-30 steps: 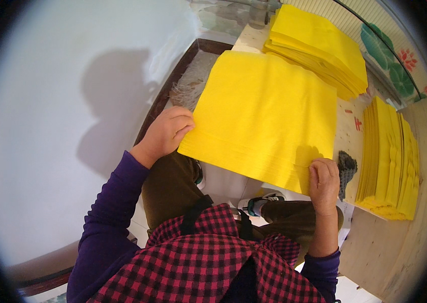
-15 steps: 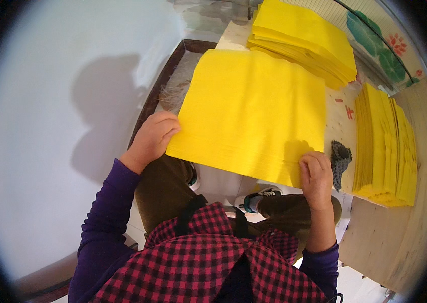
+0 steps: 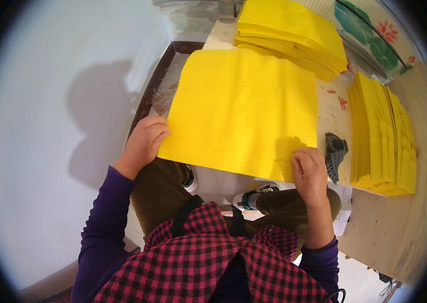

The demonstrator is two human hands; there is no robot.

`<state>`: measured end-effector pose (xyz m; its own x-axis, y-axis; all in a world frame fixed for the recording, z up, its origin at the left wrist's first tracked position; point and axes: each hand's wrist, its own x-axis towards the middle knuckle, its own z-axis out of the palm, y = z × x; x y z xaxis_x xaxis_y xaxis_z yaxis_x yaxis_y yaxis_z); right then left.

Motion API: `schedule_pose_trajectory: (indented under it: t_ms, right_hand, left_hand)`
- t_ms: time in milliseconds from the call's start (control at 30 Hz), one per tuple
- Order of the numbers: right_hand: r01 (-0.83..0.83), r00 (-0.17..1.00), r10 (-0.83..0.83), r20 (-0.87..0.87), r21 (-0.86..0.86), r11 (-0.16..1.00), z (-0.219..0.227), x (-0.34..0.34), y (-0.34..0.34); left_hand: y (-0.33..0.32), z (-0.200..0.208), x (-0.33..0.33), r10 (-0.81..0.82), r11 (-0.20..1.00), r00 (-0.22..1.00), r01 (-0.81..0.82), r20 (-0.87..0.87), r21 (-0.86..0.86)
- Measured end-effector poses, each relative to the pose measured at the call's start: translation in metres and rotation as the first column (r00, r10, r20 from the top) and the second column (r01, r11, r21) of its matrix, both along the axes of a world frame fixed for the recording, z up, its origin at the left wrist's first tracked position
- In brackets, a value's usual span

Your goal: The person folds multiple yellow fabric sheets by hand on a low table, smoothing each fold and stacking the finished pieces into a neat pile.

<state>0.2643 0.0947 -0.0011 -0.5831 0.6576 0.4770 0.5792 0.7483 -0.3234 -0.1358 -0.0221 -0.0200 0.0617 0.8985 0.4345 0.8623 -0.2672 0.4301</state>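
A broad pile of thin yellow sheets [image 3: 238, 108] lies before me, its near edge jutting past the wooden table top toward my lap. Fine layered lines run along that near edge. At its near left corner my left hand [image 3: 145, 141] is closed, fingertips pinching the edge. My right hand [image 3: 310, 174] grips the near right corner, thumb and fingers pressed together. Whether they hold one sheet or several I cannot tell. Just right of my right hand lies a dark grey, crumpled textured cloth [image 3: 335, 156].
A thick folded yellow stack [image 3: 291, 33] stands at the far side, and another yellow stack [image 3: 382, 136] at the right. A dark-framed tray [image 3: 147, 96] with pale fibres borders the left, beside the white wall [image 3: 46, 151]. Floral panel [image 3: 370, 33] at the back right.
The whole scene has shifted slightly left and up in view. Both hands keep their hold on the corners, and the sheets lie much as before.
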Motion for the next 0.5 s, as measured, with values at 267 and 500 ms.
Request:
schedule_pose_trajectory:
  t_ms: [267, 500]
  right_hand:
    - [0.002, 1.000, -0.002, -0.031, -0.012, 1.000, -0.0031, 0.0015, -0.0002]
    - [-0.013, 0.999, 0.013, -0.036, -0.004, 1.000, -0.0020, 0.0026, 0.0007]
  left_hand:
    - [0.0000, -0.0027, 0.0000, -0.006, 1.000, 1.000, 0.006, 0.006, 0.009]
    - [-0.0015, 0.0016, 0.0018, -0.043, 0.999, 0.999, 0.043, 0.020, -0.001]
